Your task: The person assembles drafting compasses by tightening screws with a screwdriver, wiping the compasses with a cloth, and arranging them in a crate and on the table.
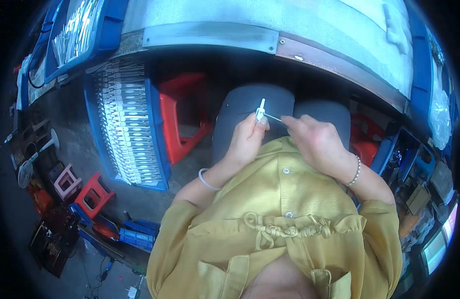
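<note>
A seated person in a mustard-yellow blouse works above their lap. Near the centre of the frame, the left hand [249, 137] pinches a small, narrow white piece [260, 111] between thumb and fingers, its tip pointing toward the top. The right hand [317, 141], fingers curled, grips a thin, pale, straight rod [273, 117] that reaches the piece's side, so work on this one looks under way, not done. At left, a long blue plastic crate [160, 142] holds closely packed rows of slender white pieces; from here I cannot tell whether they are finished. More thin white pieces stand in a blue plastic bin [109, 25] at upper left, beside the pale-topped desk [240, 12], perhaps still waiting.
</note>
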Tool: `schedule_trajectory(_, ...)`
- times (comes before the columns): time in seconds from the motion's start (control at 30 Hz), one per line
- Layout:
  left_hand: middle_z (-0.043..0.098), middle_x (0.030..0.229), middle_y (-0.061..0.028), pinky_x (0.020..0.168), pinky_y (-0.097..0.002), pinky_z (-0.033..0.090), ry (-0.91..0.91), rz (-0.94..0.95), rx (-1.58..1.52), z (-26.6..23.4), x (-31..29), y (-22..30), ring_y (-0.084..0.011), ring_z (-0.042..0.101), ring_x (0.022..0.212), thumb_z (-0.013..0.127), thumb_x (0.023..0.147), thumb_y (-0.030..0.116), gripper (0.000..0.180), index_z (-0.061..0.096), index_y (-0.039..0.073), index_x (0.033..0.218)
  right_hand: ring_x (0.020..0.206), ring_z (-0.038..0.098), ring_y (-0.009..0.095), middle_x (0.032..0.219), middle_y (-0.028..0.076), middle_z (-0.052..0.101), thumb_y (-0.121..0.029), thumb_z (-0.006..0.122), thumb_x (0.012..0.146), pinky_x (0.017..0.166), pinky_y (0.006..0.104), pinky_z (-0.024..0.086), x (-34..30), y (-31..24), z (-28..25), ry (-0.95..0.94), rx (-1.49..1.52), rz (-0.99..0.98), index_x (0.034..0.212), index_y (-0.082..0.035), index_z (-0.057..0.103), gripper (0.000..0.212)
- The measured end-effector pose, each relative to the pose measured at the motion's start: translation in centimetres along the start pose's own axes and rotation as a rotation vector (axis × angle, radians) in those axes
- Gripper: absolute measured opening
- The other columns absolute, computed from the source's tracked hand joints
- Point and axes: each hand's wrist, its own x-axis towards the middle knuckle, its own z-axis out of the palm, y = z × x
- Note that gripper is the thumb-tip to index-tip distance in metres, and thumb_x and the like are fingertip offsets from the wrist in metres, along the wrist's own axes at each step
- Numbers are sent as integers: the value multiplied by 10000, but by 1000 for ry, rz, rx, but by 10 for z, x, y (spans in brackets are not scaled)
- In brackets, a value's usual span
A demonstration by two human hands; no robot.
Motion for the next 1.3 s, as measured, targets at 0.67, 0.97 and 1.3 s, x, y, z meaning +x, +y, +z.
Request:
schedule_trajectory(0.67,586,668,-233,558,-483,429,130,247,297,7,4,-4,-438,606,646,450,970,110,178,509,-41,896,615,655,275,737,116,631,-130,616,782,530,380,527,16,4,-1,-30,-253,-187,1076,2,643,324)
schedule_trajectory(0.97,564,633,-228,540,-476,436,167,180,512,3,9,-2,-424,612,623,450,962,77,158,507,-47,883,691,652,170,850,102,705,-106,640,899,639,284,512,23,26,33,133,704,192,1026,49,671,203)
schedule_trajectory(1.3,367,566,62,363,-162,239,-326,-491,-697,-23,-11,41,-22,311,386,331,1038,394,452,571,13,991,993,613,322,1027,165,624,-73,582,891,872,371,476,-13,16,1,269,412,16,1127,-9,625,248)
